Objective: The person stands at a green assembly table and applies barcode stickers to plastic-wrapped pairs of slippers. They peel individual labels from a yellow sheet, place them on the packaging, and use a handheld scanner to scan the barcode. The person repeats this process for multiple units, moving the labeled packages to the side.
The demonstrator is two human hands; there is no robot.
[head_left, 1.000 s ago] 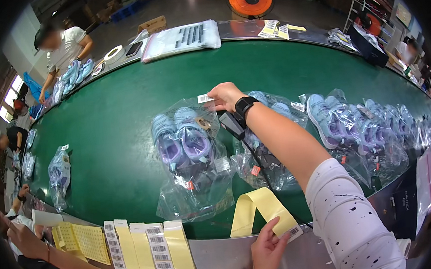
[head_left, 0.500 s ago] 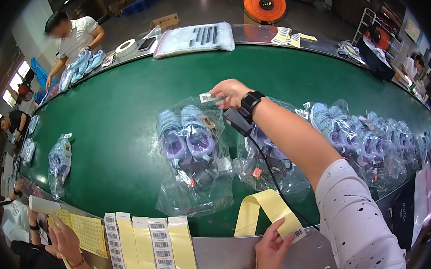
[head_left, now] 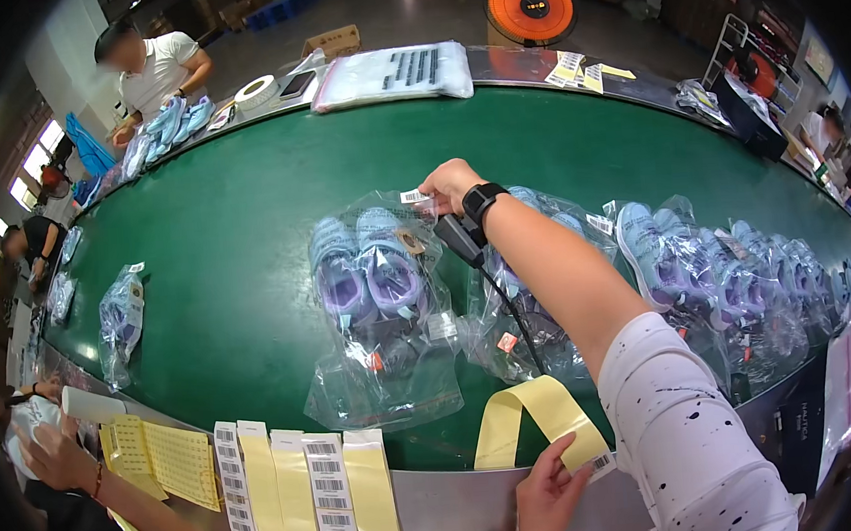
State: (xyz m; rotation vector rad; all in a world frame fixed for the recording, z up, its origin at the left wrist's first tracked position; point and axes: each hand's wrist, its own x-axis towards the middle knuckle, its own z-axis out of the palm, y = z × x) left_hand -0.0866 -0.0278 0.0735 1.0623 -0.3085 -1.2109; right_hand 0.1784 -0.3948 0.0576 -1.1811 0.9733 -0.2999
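A clear plastic bag [head_left: 385, 392] lies in front of me with a pair of light blue and lilac shoes [head_left: 367, 270] inside. At its upper right corner, the fingertips of my right hand [head_left: 451, 185] are closed together at the edge of a white barcode label [head_left: 415, 197]. A black corded device [head_left: 460, 240] hangs under my right wrist. Near the table's front edge, my left hand [head_left: 550, 494] pinches a looped yellow backing strip [head_left: 539, 410] that has a barcode label at its end. Another bagged pair [head_left: 517, 299] sits partly behind my right forearm.
Several bagged shoe pairs [head_left: 732, 274] line the right side of the green surface [head_left: 217, 241]. One bagged shoe pair [head_left: 122, 321] lies at left. Barcode label strips [head_left: 328, 499] hang over the front edge. A co-worker's hand [head_left: 59, 459] is at lower left, beside yellow sheets [head_left: 178, 460].
My right hand's fingers have drawn together at the label on the bag. My left hand still holds the strip. The co-worker's hand at lower left has moved left, away from the yellow sheets.
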